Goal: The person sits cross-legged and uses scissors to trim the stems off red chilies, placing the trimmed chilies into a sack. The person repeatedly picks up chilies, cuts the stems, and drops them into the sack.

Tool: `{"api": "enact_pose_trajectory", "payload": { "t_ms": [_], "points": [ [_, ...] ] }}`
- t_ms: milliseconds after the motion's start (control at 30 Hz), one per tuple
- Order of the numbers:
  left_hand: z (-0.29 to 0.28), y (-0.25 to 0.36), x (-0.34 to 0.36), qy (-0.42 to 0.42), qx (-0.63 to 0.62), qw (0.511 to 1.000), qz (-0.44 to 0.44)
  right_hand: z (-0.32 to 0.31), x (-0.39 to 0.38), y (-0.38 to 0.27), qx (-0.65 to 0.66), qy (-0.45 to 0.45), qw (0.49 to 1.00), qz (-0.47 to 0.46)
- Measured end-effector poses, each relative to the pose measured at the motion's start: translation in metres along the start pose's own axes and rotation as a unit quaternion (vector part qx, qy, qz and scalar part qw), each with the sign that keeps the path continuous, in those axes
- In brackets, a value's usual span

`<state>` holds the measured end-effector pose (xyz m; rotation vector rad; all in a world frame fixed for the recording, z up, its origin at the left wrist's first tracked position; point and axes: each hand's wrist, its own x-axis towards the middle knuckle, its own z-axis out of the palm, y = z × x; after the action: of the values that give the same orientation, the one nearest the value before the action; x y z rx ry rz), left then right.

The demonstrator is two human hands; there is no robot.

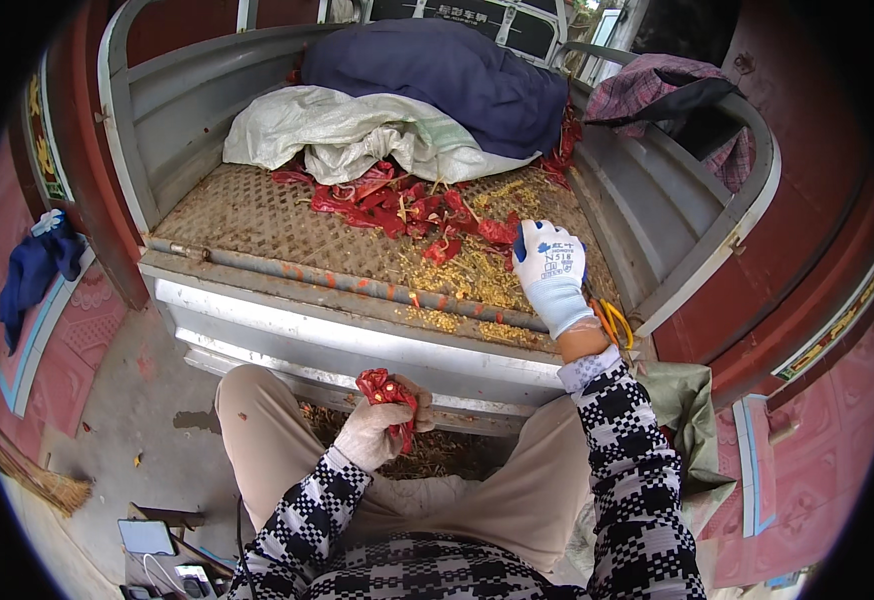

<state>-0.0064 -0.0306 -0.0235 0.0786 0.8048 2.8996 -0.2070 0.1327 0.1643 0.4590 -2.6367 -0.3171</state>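
Note:
My left hand (369,436), in a soiled white glove, is closed around crumpled dried red chili peppers (381,387) above my lap. Reaching over the cargo bed, my right hand (551,270) wears a white glove with blue fingertips. Its fingers curl downward, hiding whatever they grip, right beside the pile of dried red chilies (397,208). Loose yellow chili seeds (457,283) are scattered around the pile and along the bed's edge. Orange loops (612,322), perhaps handles, show by my right wrist.
Behind the pile lie a white woven sack (327,130) and a dark blue cover (437,75). Metal side walls (647,200) enclose the rusty bed (247,215). A plaid cloth (647,90) hangs over the right wall. At lower left are a broom (52,480) and a phone (145,537).

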Motion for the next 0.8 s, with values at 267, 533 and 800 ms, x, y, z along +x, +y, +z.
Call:
{"api": "enact_pose_trajectory", "payload": {
  "t_ms": [267, 533, 800],
  "points": [
    [0.01, 0.004, -0.004, -0.015, -0.093, 0.995, 0.026, 0.001, -0.118, -0.02, 0.275, 0.116, 0.952, -0.07],
    [0.019, 0.003, 0.001, 0.015, -0.042, 0.998, 0.033, 0.001, -0.194, -0.077, 0.284, 0.08, 0.931, -0.218],
    [0.008, -0.001, 0.0, -0.004, 0.011, 0.998, 0.062, 0.011, -0.162, -0.063, 0.557, 0.007, 0.826, -0.087]
  ]
}}
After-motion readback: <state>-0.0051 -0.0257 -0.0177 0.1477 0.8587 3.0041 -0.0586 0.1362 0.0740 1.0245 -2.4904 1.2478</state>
